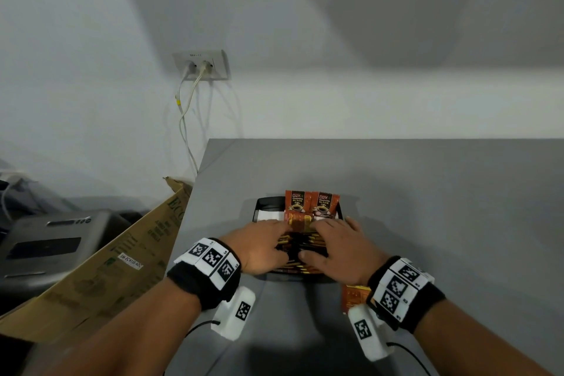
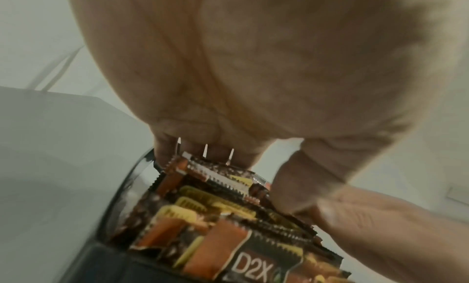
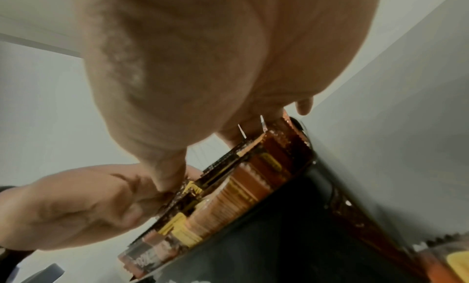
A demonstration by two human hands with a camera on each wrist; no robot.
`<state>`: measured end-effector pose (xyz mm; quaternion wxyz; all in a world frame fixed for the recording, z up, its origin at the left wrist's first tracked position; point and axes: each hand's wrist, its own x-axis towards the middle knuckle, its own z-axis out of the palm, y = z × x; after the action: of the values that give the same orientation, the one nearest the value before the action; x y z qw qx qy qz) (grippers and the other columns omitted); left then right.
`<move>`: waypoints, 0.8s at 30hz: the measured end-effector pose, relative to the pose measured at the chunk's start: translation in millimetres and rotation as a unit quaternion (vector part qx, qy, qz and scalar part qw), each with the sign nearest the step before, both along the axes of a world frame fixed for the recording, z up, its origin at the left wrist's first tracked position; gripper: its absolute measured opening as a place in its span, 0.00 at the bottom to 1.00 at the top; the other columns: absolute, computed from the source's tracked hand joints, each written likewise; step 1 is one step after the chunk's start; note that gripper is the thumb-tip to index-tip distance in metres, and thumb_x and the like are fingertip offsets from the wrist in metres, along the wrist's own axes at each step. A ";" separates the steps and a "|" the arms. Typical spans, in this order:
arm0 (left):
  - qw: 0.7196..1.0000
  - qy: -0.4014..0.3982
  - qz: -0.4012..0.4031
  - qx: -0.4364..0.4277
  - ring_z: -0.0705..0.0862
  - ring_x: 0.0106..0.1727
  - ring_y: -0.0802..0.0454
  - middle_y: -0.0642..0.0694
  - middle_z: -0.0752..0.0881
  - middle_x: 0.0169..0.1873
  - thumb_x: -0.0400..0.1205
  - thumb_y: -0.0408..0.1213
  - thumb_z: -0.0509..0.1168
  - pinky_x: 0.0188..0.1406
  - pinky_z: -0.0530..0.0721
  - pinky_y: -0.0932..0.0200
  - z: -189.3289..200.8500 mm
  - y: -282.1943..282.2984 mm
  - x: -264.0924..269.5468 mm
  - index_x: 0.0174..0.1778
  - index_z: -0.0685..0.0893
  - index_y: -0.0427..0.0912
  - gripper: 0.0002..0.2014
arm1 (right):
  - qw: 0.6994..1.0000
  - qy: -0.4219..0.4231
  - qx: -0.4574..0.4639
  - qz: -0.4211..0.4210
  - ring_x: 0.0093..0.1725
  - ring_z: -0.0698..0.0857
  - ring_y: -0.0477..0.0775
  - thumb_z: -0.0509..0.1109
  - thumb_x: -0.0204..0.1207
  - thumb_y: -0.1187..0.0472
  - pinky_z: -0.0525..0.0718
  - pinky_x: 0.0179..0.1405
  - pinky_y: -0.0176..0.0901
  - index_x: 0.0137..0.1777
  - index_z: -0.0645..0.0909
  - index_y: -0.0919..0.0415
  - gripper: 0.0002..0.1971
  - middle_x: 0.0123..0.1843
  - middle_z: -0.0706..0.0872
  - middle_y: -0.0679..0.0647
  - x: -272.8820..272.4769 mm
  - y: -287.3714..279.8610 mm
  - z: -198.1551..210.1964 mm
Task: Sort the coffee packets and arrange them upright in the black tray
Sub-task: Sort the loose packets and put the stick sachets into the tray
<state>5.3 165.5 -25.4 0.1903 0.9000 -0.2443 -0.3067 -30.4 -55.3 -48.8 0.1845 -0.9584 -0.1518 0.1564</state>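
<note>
Over the black tray (image 1: 263,203), both hands work the coffee packets (image 2: 203,213).
Left hand (image 1: 259,246) and right hand (image 1: 337,249) clasp the upright stack from either side.

Coffee packets (image 2: 228,235): glossy foil, serrated edges; black tray (image 3: 253,237): smooth shiny plastic; table (image 1: 427,192): matt grey; cardboard box (image 1: 100,278) at 9 o'clock: dull.

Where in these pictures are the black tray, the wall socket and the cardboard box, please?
black tray (image 1: 265,202): head view, on the bare far-left corner of its rim.
wall socket (image 1: 201,65): head view, on the middle of the plate, by its plugs.
cardboard box (image 1: 122,265): head view, on its printed flap.
</note>
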 end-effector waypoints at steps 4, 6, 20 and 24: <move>0.994 -0.096 -0.040 0.037 0.79 0.64 0.43 0.43 0.81 0.64 0.83 0.52 0.54 0.67 0.78 0.47 -6.2 0.9 -4.1 0.82 0.66 0.52 0.29 | 0.999 -0.042 -0.019 -0.008 0.61 0.83 0.47 0.43 0.76 0.23 0.67 0.79 0.58 0.66 0.76 0.44 0.34 0.57 0.87 0.42 -0.2 0.7 -6.6; 0.988 -0.135 -0.048 0.056 0.77 0.65 0.43 0.44 0.80 0.63 0.83 0.55 0.54 0.68 0.75 0.47 -11.4 1.0 -5.7 0.83 0.64 0.52 0.31 | 0.997 -0.060 -0.054 -0.006 0.61 0.82 0.49 0.41 0.77 0.23 0.69 0.76 0.56 0.63 0.78 0.46 0.36 0.56 0.86 0.43 -0.6 2.3 -6.7; 0.991 -0.091 0.049 -0.089 0.88 0.54 0.52 0.49 0.90 0.56 0.83 0.40 0.64 0.56 0.87 0.49 -1.6 4.1 2.2 0.67 0.83 0.49 0.16 | 1.000 0.006 0.016 -0.012 0.55 0.83 0.44 0.60 0.82 0.47 0.62 0.76 0.55 0.74 0.76 0.42 0.20 0.55 0.85 0.39 13.9 3.5 21.4; 0.991 -0.086 0.049 -0.093 0.88 0.50 0.53 0.50 0.91 0.50 0.83 0.36 0.65 0.54 0.87 0.50 -4.8 5.9 4.3 0.65 0.84 0.47 0.15 | 0.999 0.048 0.016 -0.004 0.58 0.84 0.47 0.64 0.84 0.52 0.69 0.76 0.55 0.73 0.78 0.46 0.18 0.58 0.86 0.42 20.8 -0.9 27.3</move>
<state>9.6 171.4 -30.3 0.2661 0.9123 -0.2431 -0.1945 -9.5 -56.2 -21.5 0.2076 -0.9473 -0.1412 0.1987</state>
